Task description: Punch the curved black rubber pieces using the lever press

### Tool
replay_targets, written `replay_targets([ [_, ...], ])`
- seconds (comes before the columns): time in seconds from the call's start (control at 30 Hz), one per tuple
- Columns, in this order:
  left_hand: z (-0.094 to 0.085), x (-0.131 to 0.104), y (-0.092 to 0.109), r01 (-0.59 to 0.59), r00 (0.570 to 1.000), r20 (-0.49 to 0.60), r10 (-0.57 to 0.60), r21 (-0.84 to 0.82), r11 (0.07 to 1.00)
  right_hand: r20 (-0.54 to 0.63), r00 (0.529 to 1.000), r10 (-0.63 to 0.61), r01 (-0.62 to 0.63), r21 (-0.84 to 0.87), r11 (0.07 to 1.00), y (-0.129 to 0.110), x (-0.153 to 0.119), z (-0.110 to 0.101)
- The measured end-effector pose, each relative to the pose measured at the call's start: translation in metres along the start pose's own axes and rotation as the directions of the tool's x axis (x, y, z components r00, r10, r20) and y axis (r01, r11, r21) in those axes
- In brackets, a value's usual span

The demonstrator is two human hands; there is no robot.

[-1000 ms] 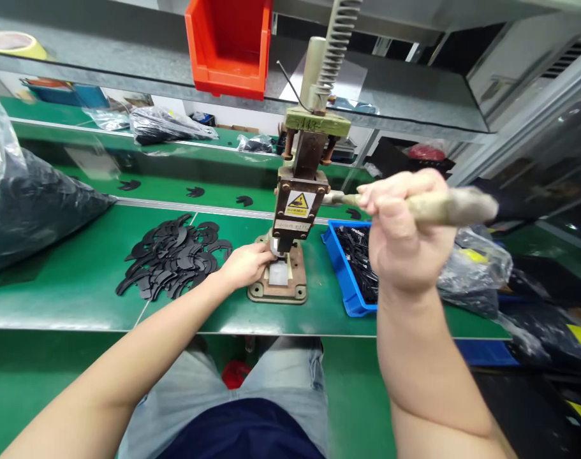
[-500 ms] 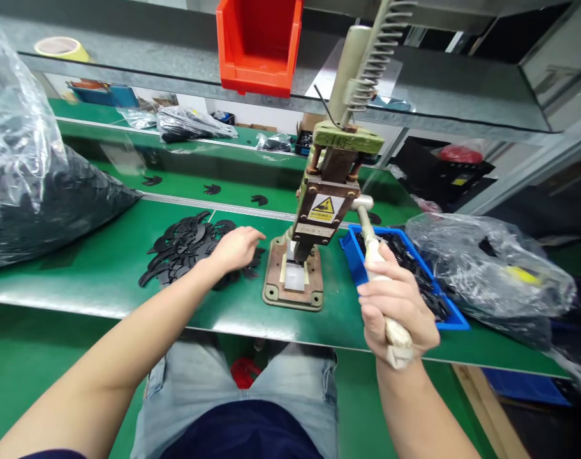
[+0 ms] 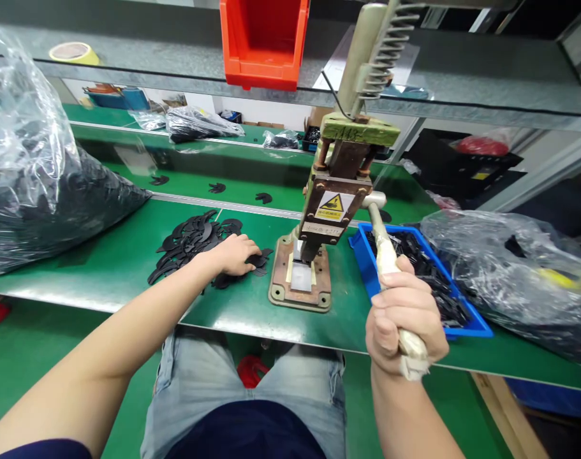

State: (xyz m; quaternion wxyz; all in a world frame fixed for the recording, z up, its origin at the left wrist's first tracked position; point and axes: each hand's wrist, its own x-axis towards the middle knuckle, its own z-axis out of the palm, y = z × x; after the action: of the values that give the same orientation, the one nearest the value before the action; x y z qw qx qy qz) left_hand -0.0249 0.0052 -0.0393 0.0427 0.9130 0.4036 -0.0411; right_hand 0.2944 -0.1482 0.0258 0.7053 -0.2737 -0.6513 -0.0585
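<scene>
My right hand (image 3: 407,312) is wrapped round the pale, tape-covered lever handle (image 3: 384,248) of a hand press (image 3: 335,197). Below the press head, a light block (image 3: 300,276) sits on the brownish base plate (image 3: 278,280). My left hand (image 3: 237,255) is at the right edge of a pile of thin black curved pieces (image 3: 187,239), left of the press. Its fingers are bent down and closed on a black curved piece (image 3: 260,260); the fingertips are partly hidden.
Right of the press stands a blue tray (image 3: 364,261) with black parts, beside a clear plastic bag (image 3: 505,274). A large bag of dark parts (image 3: 46,204) rests at the left. Several black pieces lie on the green strip behind. An orange bin (image 3: 266,70) hangs over the shelf edge.
My left hand has come down onto the pieces by the pile, its outstretched fingers now bent. My right hand keeps hold of the lever handle. The view has shifted slightly.
</scene>
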Motion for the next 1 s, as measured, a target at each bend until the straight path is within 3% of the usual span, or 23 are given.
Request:
replay_targets([
  [0.2,-0.002,0.003,-0.002,-0.092,0.993,-0.073,0.094,0.026,0.995,-0.005,1.0,-0.016,0.016,0.017,1.0,0.001,-0.001,0.0],
  [0.43,0.004,0.0,-0.006,-0.009,0.996,-0.087,-0.002,-0.127,0.992,-0.014,1.0,-0.014,0.014,0.006,1.0,0.001,-0.001,0.002],
  [0.53,0.002,-0.004,-0.003,-0.034,0.995,-0.097,0.016,-0.187,0.982,-0.008,1.0,-0.024,0.025,0.016,1.0,0.001,-0.001,0.002],
  [0.67,-0.015,-0.011,0.005,-0.111,0.986,-0.146,0.078,-0.239,0.965,-0.012,1.0,-0.021,0.021,0.021,1.0,0.002,-0.002,0.002],
  [0.8,-0.03,-0.014,0.018,-0.093,0.989,-0.133,0.068,-0.194,0.977,-0.012,1.0,-0.014,0.014,0.016,1.0,0.001,-0.002,0.002],
  [0.9,-0.026,-0.012,0.031,-0.054,0.994,-0.105,0.029,-0.243,0.969,-0.01,1.0,-0.025,0.025,0.008,1.0,0.001,-0.001,0.001],
  [1.0,-0.012,-0.009,0.043,0.036,0.992,-0.094,-0.08,-0.401,0.915,-0.007,1.0,-0.029,0.029,0.004,1.0,0.001,-0.001,0.002],
])
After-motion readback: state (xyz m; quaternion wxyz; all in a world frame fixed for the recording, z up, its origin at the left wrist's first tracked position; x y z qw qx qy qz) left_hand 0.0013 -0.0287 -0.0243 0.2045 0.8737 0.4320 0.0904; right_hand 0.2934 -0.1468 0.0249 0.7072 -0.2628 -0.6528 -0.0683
